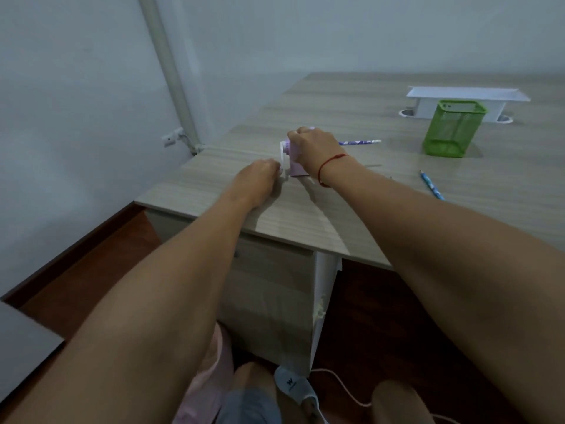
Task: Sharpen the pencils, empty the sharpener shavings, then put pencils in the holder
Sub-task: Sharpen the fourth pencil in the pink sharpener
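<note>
Wood-grain desk, seemingly white wall

**Both arms stretched forward, hands close together**

Left hand reaching ahead, palm down, fingers curled and pinched at the tips. Right hand just beyond and beside it, knuckles up, fingers clamped downward in a firm grasp, red string around the wrist. Both forearms bare, extended, converging toward the hands.
</note>
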Action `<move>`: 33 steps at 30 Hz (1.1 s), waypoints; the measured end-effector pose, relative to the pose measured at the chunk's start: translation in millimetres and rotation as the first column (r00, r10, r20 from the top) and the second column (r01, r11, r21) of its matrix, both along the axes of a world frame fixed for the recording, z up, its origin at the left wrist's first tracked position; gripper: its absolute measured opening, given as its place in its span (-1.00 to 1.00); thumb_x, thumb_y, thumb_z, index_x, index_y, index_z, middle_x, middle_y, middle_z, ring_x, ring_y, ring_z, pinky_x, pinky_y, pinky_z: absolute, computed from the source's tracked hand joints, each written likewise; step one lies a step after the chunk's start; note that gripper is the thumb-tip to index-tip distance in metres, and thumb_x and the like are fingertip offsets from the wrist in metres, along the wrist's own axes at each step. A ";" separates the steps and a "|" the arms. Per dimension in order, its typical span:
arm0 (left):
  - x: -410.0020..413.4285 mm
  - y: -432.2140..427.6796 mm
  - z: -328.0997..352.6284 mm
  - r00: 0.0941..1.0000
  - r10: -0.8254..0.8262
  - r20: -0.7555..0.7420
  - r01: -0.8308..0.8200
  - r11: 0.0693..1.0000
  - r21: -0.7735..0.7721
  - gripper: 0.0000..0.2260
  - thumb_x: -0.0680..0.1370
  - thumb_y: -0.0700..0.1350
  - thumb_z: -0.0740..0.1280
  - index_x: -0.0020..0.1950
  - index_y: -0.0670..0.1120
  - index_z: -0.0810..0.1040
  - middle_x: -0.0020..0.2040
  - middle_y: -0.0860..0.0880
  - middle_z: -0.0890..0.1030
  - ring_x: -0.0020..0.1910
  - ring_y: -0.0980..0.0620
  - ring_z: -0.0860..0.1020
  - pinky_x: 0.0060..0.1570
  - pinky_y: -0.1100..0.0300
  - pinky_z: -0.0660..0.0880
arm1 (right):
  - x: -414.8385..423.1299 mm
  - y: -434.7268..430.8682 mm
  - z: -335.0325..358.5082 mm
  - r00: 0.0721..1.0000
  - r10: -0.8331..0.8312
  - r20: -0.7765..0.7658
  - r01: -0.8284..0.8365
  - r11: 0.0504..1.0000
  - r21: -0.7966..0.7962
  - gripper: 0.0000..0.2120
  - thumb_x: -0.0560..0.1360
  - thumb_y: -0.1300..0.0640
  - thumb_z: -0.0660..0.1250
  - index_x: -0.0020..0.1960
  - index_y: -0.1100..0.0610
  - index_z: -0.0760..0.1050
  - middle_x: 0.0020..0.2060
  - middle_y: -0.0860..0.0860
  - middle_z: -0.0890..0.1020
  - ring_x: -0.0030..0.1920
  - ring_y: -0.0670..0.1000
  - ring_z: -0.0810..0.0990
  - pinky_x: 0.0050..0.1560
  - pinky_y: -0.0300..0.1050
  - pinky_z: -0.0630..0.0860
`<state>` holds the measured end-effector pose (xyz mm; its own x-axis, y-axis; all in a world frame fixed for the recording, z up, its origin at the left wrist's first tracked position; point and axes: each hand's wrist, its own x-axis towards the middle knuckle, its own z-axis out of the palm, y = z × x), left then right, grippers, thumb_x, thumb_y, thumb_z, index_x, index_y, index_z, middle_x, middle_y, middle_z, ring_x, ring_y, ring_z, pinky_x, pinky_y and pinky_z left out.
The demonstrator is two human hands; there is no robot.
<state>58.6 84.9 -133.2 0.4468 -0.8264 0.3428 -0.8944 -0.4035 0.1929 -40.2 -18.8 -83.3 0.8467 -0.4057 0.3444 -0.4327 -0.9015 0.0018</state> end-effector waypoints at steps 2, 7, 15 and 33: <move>9.6 -8.9 4.4 0.999 -0.018 0.027 0.015 0.994 0.105 -0.79 0.57 -0.15 0.18 0.02 -0.21 0.57 0.05 -0.29 0.60 0.04 -0.26 0.56 0.00 -0.01 0.47 | -0.5 -1.3 -1.5 1.000 0.000 0.019 0.000 1.000 -0.003 -0.71 0.58 0.18 0.13 0.25 0.25 0.44 0.26 0.19 0.50 0.27 0.22 0.48 0.18 0.04 0.41; 31.6 -28.7 11.7 0.999 0.000 0.046 -0.007 0.988 0.155 -0.83 0.47 -0.13 0.26 -0.05 -0.15 0.59 -0.01 -0.29 0.62 -0.02 -0.28 0.59 -0.05 0.01 0.52 | 1.5 -2.9 -3.7 1.000 0.004 0.029 -0.002 0.998 -0.056 -0.72 0.57 0.16 0.14 0.23 0.20 0.45 0.22 0.16 0.53 0.23 0.22 0.53 0.17 0.03 0.43; 44.4 -40.0 39.9 0.984 0.032 0.173 -0.018 0.996 -0.082 -0.75 0.65 -0.17 0.07 0.08 -0.30 0.47 0.08 -0.37 0.55 0.08 -0.35 0.50 -0.01 -0.10 0.40 | 7.2 -1.8 -0.6 0.999 -0.031 0.020 0.032 0.998 -0.060 -0.69 0.59 0.18 0.09 0.27 0.21 0.44 0.24 0.15 0.52 0.26 0.20 0.51 0.18 0.00 0.42; 1.3 7.4 12.8 0.983 -0.106 0.150 0.108 0.994 -0.006 -0.76 0.61 -0.14 0.13 0.00 -0.24 0.53 0.00 -0.25 0.58 -0.04 -0.24 0.55 -0.09 -0.05 0.46 | 3.1 1.0 8.6 0.999 -0.014 -0.050 0.012 0.999 -0.049 -0.68 0.58 0.24 0.11 0.29 0.26 0.43 0.26 0.22 0.52 0.28 0.23 0.48 0.19 0.05 0.43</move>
<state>59.8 92.3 -120.5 0.2989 -0.8614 0.4106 -0.9515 -0.3019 0.0593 -37.1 -17.7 -74.7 0.8581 -0.4008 0.3209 -0.4427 -0.8941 0.0672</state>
